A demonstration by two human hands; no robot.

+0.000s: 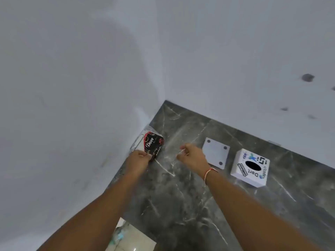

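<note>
A dark packet (151,142) printed "Dove", partly wrapped in white, lies in the corner of a dark marble counter (181,205) against the left wall. My left hand (140,156) grips the packet's near end with curled fingers. My right hand (191,155) hovers over the counter to the right of the packet, fingers curled, pinching what looks like a thin clear strip; the blur hides what it is. A red and white thread circles the right wrist.
A flat white square plate (216,151) with dark dots at its corners lies right of my right hand. Further right stands a white box (251,168) with a round black hole and "Dart" printed on top. Grey walls close the corner. Tiled floor (130,238) shows below.
</note>
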